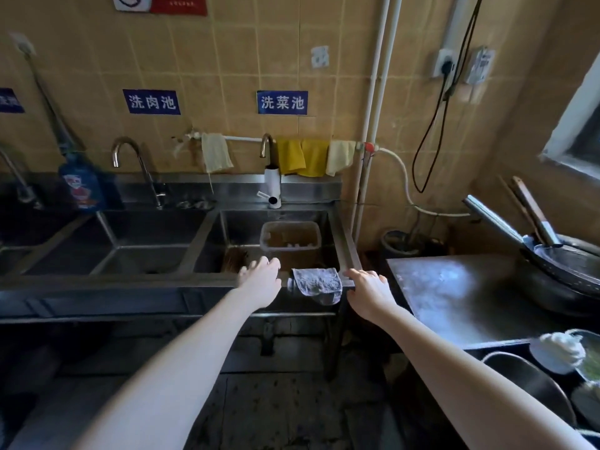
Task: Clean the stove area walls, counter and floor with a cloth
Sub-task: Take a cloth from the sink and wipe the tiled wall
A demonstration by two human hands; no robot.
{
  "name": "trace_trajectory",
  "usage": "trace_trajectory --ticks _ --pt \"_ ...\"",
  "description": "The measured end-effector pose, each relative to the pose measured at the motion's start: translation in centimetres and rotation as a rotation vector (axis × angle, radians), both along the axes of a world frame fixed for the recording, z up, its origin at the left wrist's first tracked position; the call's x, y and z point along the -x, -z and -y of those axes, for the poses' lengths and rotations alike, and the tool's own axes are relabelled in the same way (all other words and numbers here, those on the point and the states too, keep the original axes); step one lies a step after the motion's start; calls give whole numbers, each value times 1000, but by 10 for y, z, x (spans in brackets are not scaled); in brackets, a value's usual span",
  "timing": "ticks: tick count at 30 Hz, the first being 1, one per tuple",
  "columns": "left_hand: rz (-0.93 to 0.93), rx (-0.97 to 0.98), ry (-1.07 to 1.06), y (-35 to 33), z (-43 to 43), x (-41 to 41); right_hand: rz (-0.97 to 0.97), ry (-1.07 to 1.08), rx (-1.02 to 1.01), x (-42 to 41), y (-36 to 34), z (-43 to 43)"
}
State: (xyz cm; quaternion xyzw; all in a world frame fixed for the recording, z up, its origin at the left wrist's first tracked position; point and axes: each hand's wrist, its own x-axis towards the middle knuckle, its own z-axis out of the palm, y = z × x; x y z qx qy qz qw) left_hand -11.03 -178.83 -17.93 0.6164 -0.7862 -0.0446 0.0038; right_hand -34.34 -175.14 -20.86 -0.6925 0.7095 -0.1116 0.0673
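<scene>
So the grey cloth (316,284) hangs over the front rim of the right-hand sink (349,251). The left hand (259,280) and right hand (370,293) are either side of it, fingers loose and open, gripping nothing. In that sink sits a plastic tub (290,237) with a few small white bits inside, and the wok (571,287) by the table (454,293) holds two long-handled utensils (493,219).
</scene>
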Motion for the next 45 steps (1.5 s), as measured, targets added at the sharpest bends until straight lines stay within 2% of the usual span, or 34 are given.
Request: trace_trajectory --ticks 15,22,27,37,45 --pt "-3 -142 -111 94 148 23 62 -122 -160 -1 99 165" --pt "-94 -165 -134 129 171 32 132 -202 -291 -14 138 194" --pt "-114 -167 -107 142 185 26 52 -256 -354 -24 154 207" --pt "-144 -162 41 150 242 14 -22 -171 -400 -32 159 212" --pt "-133 -165 351 145 298 23 179 132 -278 -46 137 191"
